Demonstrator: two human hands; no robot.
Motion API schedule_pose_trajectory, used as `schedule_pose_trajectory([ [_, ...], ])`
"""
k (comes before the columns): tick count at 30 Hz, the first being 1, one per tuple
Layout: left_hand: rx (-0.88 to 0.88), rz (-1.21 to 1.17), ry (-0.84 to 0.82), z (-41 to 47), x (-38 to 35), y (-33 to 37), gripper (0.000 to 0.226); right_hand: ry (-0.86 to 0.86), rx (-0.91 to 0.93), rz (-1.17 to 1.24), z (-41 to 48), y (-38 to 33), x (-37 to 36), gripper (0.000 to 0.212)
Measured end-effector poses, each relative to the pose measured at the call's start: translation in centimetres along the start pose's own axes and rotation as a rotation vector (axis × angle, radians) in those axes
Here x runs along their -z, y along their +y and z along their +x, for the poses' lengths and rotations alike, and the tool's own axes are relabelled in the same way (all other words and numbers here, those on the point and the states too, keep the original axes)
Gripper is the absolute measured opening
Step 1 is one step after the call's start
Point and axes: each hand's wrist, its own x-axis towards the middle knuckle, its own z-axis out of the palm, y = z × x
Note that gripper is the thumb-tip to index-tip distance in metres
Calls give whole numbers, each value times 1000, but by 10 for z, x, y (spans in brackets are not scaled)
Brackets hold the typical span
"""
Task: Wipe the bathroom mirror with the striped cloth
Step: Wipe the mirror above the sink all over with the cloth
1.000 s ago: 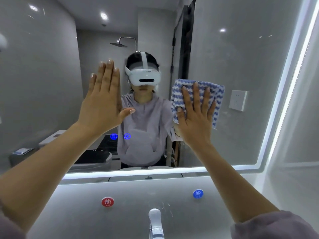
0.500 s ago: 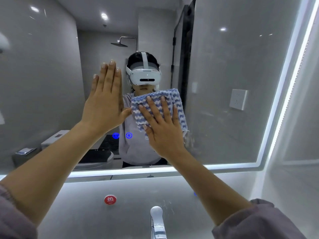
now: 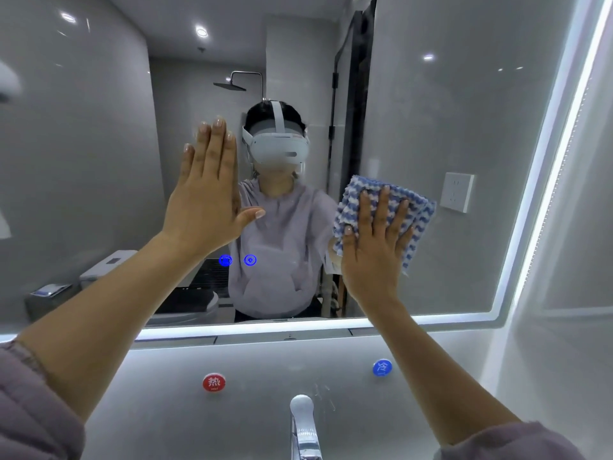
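The folded blue-and-white striped cloth (image 3: 416, 210) lies flat against the large lit-edged bathroom mirror (image 3: 447, 111), at about 4 o'clock from the glass's middle. The right hand (image 3: 374, 257) covers its lower half, fingers straight and spread and palm pressing it to the glass. The cloth shows past the fingertips at 12 o'clock and past the hand's sides at 9 and 3 o'clock. At 9 o'clock from the cloth, well apart, the left hand (image 3: 205, 200) is flat on the mirror, fingers together, thumb out. 2 blue glowing icons (image 3: 238, 260) sit between the wrists. Below, a red round hot marker (image 3: 214, 382), a blue round cold marker (image 3: 382, 367) and a chrome faucet (image 3: 303, 423).
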Motion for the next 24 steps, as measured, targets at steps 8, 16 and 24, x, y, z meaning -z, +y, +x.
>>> schedule_pose_trajectory([
  [8,-3,-6,-11,-1,0,-2,108,-80,354,-38,-10,-71,-11,53],
  [16,-10,-1,2,-1,0,-2,108,-106,418,-104,4,-25,-1,52],
  [24,-6,8,2,-1,2,0,109,-102,117,-118,5,62,23,57],
])
